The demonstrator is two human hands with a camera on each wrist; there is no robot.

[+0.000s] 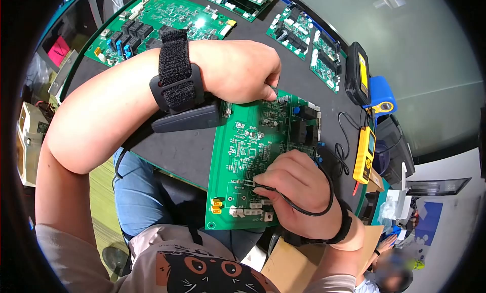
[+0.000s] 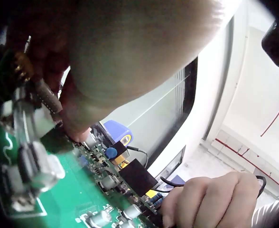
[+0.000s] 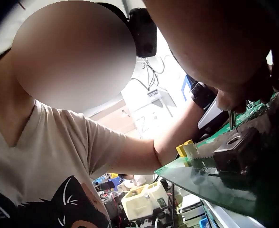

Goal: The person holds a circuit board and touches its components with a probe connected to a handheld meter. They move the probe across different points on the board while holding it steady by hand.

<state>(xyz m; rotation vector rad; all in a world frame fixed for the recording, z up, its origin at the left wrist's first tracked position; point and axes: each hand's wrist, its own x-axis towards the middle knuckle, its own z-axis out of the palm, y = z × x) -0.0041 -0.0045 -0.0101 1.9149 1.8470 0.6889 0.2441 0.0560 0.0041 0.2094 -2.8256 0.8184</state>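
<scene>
A large green circuit board (image 1: 230, 161) lies at the dark table's near edge, its near end jutting over the lap. My left hand (image 1: 245, 70) is at the board's far edge with fingers curled and thumb against it; the palm hides part of the grip in the left wrist view. A glass fuse (image 2: 23, 118) sits on the board close to that hand. My right hand (image 1: 298, 189) pinches a thin metal-tipped probe (image 1: 248, 182) against the near half of the board. From it a black cable (image 1: 329, 192) loops over the wrist.
Another large green board (image 1: 167, 22) lies at the back left, smaller boards (image 1: 298, 32) at the back. On the right are a yellow meter (image 1: 363, 156) with coiled black lead, a black case (image 1: 357, 73) and a blue tool (image 1: 382, 93). A cardboard box (image 1: 291, 265) stands near my right arm.
</scene>
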